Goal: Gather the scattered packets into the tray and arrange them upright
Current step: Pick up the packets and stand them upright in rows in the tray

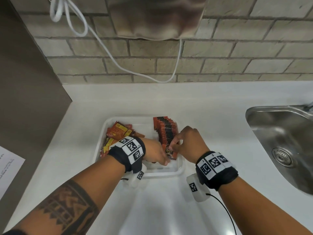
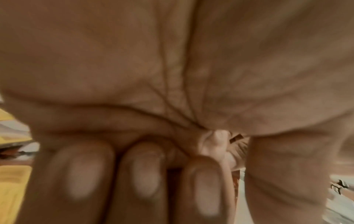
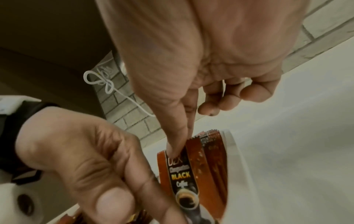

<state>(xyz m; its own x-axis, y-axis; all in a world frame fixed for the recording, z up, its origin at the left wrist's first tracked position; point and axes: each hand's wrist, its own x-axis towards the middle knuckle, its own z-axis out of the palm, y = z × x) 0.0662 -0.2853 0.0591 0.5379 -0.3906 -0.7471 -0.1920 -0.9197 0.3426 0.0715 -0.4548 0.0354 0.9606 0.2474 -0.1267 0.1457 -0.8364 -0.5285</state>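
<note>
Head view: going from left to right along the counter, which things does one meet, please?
Sheet of paper → loose pile of packets → left hand → upright row of packets → right hand → sink.

Front packet (image 3: 182, 178) of the upright row at the tray's right edge, printed "BLACK" in yellow above "Coffee" in white.

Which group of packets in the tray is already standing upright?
The row of packets along the tray's right side stands on edge; the left pile lies jumbled flat.
</note>
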